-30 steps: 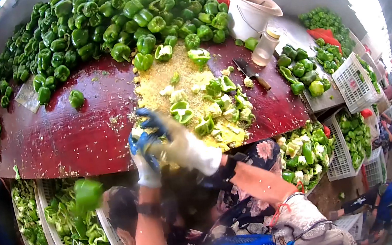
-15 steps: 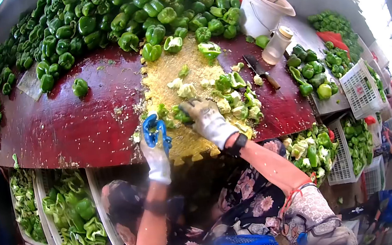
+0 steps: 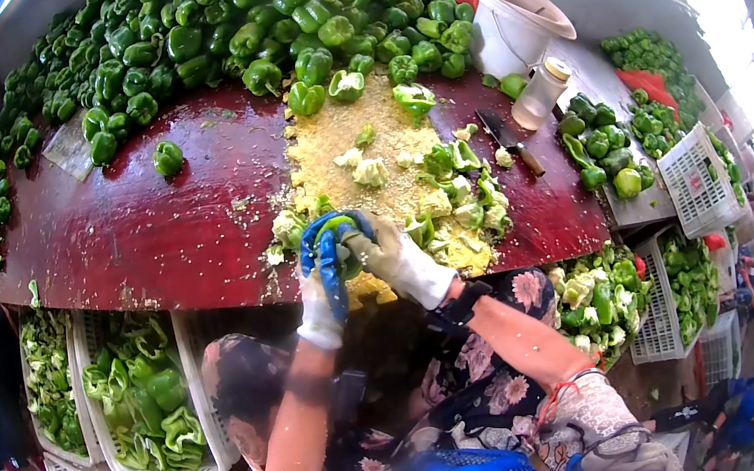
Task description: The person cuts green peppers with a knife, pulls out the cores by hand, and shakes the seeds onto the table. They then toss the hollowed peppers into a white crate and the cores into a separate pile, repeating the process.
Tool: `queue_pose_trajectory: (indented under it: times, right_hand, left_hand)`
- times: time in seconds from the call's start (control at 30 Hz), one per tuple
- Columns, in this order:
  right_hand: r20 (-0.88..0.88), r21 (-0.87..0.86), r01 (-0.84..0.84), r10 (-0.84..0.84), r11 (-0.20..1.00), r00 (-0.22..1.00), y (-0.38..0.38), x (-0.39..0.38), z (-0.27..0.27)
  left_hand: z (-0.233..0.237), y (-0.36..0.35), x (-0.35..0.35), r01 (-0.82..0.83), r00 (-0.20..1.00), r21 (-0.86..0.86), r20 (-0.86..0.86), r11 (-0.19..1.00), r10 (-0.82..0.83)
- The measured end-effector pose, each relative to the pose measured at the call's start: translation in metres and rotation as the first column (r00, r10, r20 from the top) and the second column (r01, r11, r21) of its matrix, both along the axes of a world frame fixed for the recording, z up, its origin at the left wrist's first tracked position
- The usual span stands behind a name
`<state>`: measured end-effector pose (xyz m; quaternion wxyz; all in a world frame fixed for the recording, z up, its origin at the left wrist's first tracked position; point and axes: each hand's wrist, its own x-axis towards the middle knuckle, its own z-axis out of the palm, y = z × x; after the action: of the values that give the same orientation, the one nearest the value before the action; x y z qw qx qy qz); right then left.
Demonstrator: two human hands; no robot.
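My left hand (image 3: pixel 319 277), in a white glove with blue coating, is closed around a green bell pepper (image 3: pixel 348 257) at the table's near edge. Against the pepper's other side, my right hand (image 3: pixel 407 265) in a whitish glove grips it too; the fingers hide much of it. Below them lies a yellow mat (image 3: pixel 336 150) strewn with seeds. Pale pepper cores (image 3: pixel 370 174) rest on it, with cut pepper pieces (image 3: pixel 453 162) heaped by my right hand. A knife (image 3: pixel 510 141) lies on the red tabletop (image 3: pixel 231 222) farther right.
A large pile of whole green peppers (image 3: pixel 205 38) covers the back. A white bucket (image 3: pixel 503 35) and a clear jar (image 3: pixel 539 97) stand at right. A crate (image 3: pixel 220 455) of pepper pieces sits below left; another crate (image 3: pixel 650 329) is at lower right. Other people are at far right.
My hands have come together at the near edge of the mat. The right moved slightly left and down with a pepper, and the left, empty before, now closes on it.
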<state>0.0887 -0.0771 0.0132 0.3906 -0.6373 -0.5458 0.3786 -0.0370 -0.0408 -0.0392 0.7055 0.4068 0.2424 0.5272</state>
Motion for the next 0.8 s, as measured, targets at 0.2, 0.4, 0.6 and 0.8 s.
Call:
queue_pose_trajectory:
  times: [0.2, 0.4, 0.6, 0.8]
  right_hand:
    - [0.459, 0.297, -0.061, -0.086, 0.953, 0.885, -0.001, -0.004, -0.007]
    - [0.625, 0.253, -0.102, -0.082, 0.962, 0.777, -0.006, -0.019, -0.011]
    - [0.642, 0.273, -0.132, -0.078, 0.953, 0.762, -0.005, -0.02, -0.013]
    - [0.329, 0.303, 0.01, -0.114, 0.953, 0.937, -0.002, 0.003, -0.027]
  left_hand:
    - [-0.059, 0.023, -0.011, 0.345, 0.905, -0.218, 0.334, 0.913, -0.262]
    - [-0.087, 0.016, -0.027, 0.543, 0.766, -0.347, 0.579, 0.764, -0.281]
    - [-0.075, 0.019, -0.032, 0.488, 0.828, -0.358, 0.479, 0.796, -0.292]
    - [-0.003, -0.002, -0.014, 0.36, 0.926, -0.142, 0.174, 0.922, -0.334]
